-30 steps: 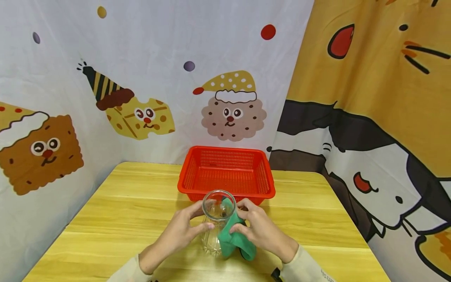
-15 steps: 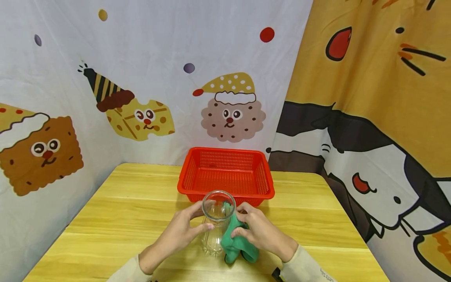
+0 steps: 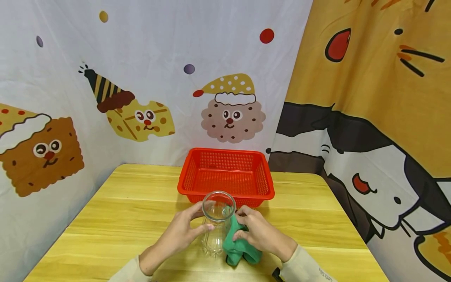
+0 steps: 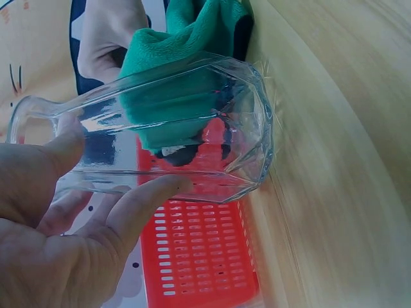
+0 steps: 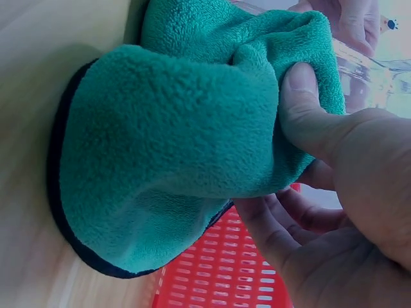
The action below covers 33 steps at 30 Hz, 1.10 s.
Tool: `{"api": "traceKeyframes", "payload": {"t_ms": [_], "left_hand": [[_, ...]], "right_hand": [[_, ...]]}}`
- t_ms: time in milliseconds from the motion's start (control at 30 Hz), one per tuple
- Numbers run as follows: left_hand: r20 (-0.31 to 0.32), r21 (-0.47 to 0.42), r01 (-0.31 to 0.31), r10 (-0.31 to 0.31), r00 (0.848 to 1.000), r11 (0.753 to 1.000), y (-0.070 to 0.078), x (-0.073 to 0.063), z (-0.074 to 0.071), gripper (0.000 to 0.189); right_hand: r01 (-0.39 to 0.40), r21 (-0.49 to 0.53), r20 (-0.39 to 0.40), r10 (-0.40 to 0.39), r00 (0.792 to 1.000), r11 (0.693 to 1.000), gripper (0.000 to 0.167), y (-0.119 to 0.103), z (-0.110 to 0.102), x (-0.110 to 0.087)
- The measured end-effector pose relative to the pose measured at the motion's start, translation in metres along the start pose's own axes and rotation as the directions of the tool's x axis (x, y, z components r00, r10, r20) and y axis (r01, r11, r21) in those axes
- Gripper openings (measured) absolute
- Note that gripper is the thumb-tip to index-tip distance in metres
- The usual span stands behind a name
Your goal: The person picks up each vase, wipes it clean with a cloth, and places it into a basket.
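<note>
A clear glass vase [image 3: 213,239] with a wide round mouth and faceted sides stands upright on the table. My left hand [image 3: 183,231] grips it from the left, thumb in front and fingers behind, as the left wrist view [image 4: 83,212] confirms. On its right side my right hand [image 3: 258,229] holds a bunched green cloth [image 3: 241,248] with dark edging against or close to the glass. In the right wrist view the thumb [image 5: 302,96] presses into the green cloth [image 5: 173,128], and its loose folds hang down by the table.
Just behind the vase stands a red plastic basket [image 3: 225,188] with perforated walls. All of it rests on a wood-grain table [image 3: 141,203]. Cartoon-printed curtains [image 3: 151,51] hang along the back and right sides.
My right hand and the green cloth have shifted slightly right and down along the vase, and the cloth has bunched up more. The left hand and the vase stay in place.
</note>
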State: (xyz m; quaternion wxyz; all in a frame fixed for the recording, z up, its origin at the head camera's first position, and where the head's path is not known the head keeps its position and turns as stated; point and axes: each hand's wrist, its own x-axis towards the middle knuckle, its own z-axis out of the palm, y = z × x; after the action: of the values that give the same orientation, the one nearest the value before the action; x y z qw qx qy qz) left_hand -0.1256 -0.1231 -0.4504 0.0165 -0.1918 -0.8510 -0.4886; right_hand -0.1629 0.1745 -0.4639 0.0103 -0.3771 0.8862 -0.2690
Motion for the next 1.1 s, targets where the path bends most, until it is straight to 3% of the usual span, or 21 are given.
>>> {"api": "traceKeyframes", "payload": {"t_ms": [900,1100], "left_hand": [[0.004,0.0,-0.013,0.013,1.0,1.0,-0.001,0.0,0.0,0.062],[0.003,0.005,-0.012,0.012,1.0,1.0,-0.001,-0.001,0.001,0.062]], "right_hand": [[-0.041,-0.009,0.109,0.042,0.993,0.999,0.033,0.005,0.006,0.001],[-0.019,-0.107,0.084,0.028,0.996,0.994,0.033,0.003,0.01,-0.003]]}}
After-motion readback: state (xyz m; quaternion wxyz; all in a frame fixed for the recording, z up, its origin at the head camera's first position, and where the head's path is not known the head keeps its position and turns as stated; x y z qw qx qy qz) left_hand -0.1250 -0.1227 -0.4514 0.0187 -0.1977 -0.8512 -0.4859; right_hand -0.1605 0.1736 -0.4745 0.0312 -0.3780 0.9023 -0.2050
